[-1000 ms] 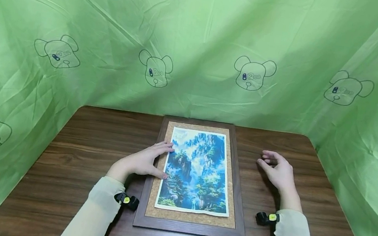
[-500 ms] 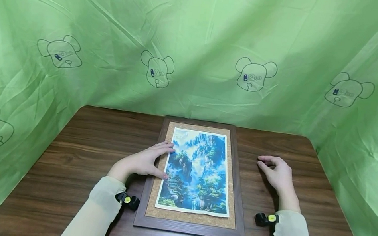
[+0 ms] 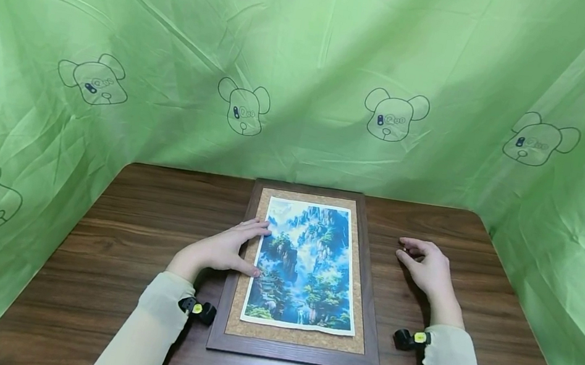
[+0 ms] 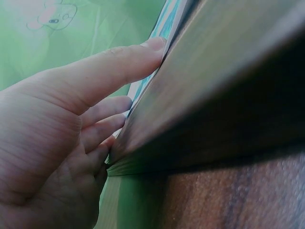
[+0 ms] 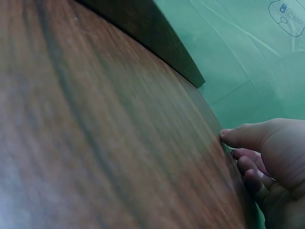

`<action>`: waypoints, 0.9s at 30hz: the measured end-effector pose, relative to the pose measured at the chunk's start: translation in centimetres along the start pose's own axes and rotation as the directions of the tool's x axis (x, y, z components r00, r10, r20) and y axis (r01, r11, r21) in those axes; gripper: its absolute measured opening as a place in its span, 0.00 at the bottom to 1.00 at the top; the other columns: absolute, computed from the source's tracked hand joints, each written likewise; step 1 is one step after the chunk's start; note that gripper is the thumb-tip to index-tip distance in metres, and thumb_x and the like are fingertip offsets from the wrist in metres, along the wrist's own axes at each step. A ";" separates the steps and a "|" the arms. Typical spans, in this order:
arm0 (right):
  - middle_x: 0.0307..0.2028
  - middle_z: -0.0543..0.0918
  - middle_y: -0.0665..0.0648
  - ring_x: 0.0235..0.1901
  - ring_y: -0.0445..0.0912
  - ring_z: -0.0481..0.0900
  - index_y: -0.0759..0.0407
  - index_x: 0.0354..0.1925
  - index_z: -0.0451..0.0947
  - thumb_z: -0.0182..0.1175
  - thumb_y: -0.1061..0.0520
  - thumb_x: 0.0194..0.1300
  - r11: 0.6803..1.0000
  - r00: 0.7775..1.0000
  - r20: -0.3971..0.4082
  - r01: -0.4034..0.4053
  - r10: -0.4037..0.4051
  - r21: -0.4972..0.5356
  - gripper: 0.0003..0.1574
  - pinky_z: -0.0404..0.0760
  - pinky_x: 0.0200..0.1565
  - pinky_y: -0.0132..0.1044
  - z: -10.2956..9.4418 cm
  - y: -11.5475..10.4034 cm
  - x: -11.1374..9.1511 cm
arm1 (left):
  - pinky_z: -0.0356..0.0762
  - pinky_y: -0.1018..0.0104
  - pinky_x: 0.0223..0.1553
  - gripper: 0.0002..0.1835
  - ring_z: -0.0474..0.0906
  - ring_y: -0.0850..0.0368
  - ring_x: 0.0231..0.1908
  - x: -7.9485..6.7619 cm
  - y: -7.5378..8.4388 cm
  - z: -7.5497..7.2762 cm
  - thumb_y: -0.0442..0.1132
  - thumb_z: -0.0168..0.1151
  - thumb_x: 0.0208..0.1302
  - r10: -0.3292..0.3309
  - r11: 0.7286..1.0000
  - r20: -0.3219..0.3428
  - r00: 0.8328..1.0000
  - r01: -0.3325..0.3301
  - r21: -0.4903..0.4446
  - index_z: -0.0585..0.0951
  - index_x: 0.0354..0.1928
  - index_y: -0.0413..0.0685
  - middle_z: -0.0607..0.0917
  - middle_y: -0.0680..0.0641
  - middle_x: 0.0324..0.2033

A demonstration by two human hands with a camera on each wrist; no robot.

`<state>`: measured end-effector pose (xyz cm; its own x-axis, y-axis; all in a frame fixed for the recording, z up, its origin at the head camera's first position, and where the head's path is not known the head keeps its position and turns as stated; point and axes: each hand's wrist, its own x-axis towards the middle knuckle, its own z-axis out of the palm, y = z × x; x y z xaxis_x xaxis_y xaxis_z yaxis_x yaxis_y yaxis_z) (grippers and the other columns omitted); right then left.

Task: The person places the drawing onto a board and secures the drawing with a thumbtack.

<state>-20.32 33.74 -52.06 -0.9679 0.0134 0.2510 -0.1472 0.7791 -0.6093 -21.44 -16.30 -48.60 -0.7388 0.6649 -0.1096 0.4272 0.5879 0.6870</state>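
Nearest, above the table (image 3: 85, 297): 2 pale sleeves (image 3: 143, 324), black cameras (image 3: 203, 313) at the wrists. Next, left hand (image 3: 221, 250) across the left side of the frame (image 3: 293, 352), spread wide, tips covering a little of the left edge of the print (image 3: 306, 265). Right hand (image 3: 429, 267) between frame and table's right edge; thumb and fingertips drawn narrow, impossible to tell whether around something small. At the back edge, the frame's far end, then green cloth (image 3: 318, 36) with bear outlines (image 3: 390, 110).

Print flat on cork (image 3: 299, 337) inside the frame, about midway between the table's left and right edges: blue mountains, green trees, white border, bottom slightly wavy.

Left wrist view alone: palm and the frame's outer side. Right wrist view alone: fingers curled beside the thumb.
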 end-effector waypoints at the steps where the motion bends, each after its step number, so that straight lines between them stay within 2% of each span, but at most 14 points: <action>1: 0.50 0.87 0.66 0.47 0.60 0.87 0.62 0.60 0.89 0.71 0.55 0.76 1.000 1.000 0.003 0.004 -0.004 0.000 0.19 0.83 0.50 0.53 0.0 0.0 0.0 | 0.45 0.33 0.83 0.53 0.38 0.43 0.87 0.0 0.0 0.0 0.53 0.81 0.65 0.000 1.000 0.000 1.000 0.000 0.001 0.64 0.85 0.46 0.52 0.46 0.88; 10: 0.52 0.88 0.66 0.46 0.59 0.88 0.58 0.52 0.93 0.72 0.56 0.75 1.000 1.000 -0.002 0.027 -0.027 -0.017 0.11 0.82 0.49 0.53 0.2 -0.3 0.0 | 0.46 0.33 0.82 0.53 0.39 0.42 0.87 0.1 -0.1 0.0 0.55 0.81 0.64 0.002 1.000 -0.008 1.000 -0.001 0.016 0.65 0.85 0.46 0.53 0.45 0.88; 20: 0.43 0.91 0.62 0.41 0.57 0.88 0.58 0.47 0.93 0.74 0.56 0.74 0.999 1.000 -0.005 0.014 -0.014 -0.046 0.09 0.80 0.47 0.53 -0.5 -0.2 0.0 | 0.46 0.33 0.82 0.53 0.39 0.42 0.87 0.1 -0.2 0.1 0.56 0.81 0.65 -0.001 1.000 -0.004 1.000 0.001 0.031 0.65 0.85 0.46 0.53 0.45 0.88; 27: 0.38 0.91 0.59 0.40 0.55 0.88 0.60 0.46 0.93 0.76 0.55 0.72 0.998 1.000 0.003 -0.026 0.026 -0.065 0.09 0.80 0.48 0.54 -0.8 -0.5 0.1 | 0.46 0.33 0.82 0.53 0.38 0.43 0.87 0.1 0.0 0.0 0.56 0.81 0.65 -0.011 1.000 0.001 1.000 0.011 0.025 0.65 0.85 0.47 0.52 0.46 0.88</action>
<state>-20.15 33.84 -51.13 -0.9721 0.0319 0.2322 -0.1082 0.8178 -0.5652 -21.47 -16.25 -48.61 -0.7432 0.6586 -0.1183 0.4315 0.6068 0.6675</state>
